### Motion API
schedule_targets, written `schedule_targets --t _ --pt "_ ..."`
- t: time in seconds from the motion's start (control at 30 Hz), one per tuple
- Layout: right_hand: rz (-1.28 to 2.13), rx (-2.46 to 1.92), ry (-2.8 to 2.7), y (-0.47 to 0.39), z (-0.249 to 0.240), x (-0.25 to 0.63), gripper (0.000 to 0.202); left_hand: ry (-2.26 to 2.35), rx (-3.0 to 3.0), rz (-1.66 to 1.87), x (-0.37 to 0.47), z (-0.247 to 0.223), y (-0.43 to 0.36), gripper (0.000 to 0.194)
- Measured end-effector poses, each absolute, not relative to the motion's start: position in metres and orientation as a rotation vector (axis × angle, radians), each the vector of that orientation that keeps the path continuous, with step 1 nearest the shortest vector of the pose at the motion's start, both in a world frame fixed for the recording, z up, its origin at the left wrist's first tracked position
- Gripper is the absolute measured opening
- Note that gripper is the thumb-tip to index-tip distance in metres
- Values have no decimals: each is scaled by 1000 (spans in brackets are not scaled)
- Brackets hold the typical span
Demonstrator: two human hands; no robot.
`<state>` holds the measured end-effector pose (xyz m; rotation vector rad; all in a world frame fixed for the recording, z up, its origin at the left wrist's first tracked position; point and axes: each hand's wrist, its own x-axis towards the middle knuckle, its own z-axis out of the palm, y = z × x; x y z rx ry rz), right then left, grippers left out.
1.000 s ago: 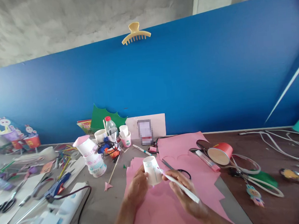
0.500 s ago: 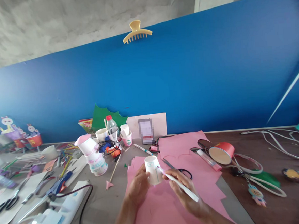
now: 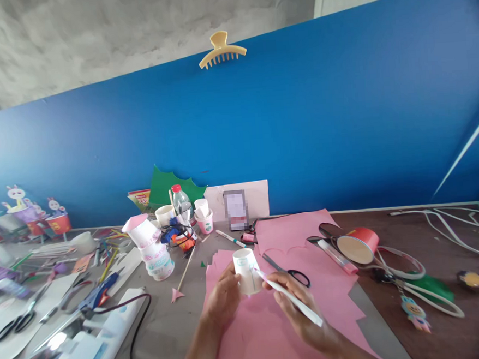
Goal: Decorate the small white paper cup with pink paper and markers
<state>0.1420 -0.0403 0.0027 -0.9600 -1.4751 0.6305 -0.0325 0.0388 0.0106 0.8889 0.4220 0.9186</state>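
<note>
A white paper cup [image 3: 246,272] with thin teal lines and marks on its side is tilted slightly above pink paper [image 3: 251,348]. My left hand [image 3: 225,292] grips the cup from its left side, fingers wrapped round it. In my right hand [image 3: 295,301] is a white marker [image 3: 299,304], pinched between the fingers, its pinkish tip at the right side of the cup. Dark-handled scissors [image 3: 299,277] lie on the pink paper just beyond my right hand.
Stacked decorated cups [image 3: 157,256], a clear bottle [image 3: 181,202] and a glue gun [image 3: 100,292] are on the left. A power strip [image 3: 111,341] lies at the front left. On the right are a red cup [image 3: 359,245], a pink-ended marker [image 3: 337,256] and white cables [image 3: 444,231].
The whole view has shifted slightly, with things appearing a little further right. Both hands keep their holds, and the marker tip remains at the cup's right side.
</note>
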Motion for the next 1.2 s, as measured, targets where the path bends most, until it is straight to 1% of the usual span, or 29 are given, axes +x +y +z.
schedule_targets --t 0.27,0.53,0.77,0.97,1.2 --pt "647 -983 -1483 -40 -1 144 20 424 896 905 -32 12 39 58" --pt "664 -927 -1490 -42 5 143 21 431 888 935 -32 11 38 55" --pt "668 -962 -1461 -40 3 143 25 433 898 896 -32 14 38 57" --pt "685 -922 -1485 -41 6 143 23 421 908 935 -33 9 39 55" --pt "666 -991 -1426 -41 6 143 26 449 903 907 -33 12 38 54"
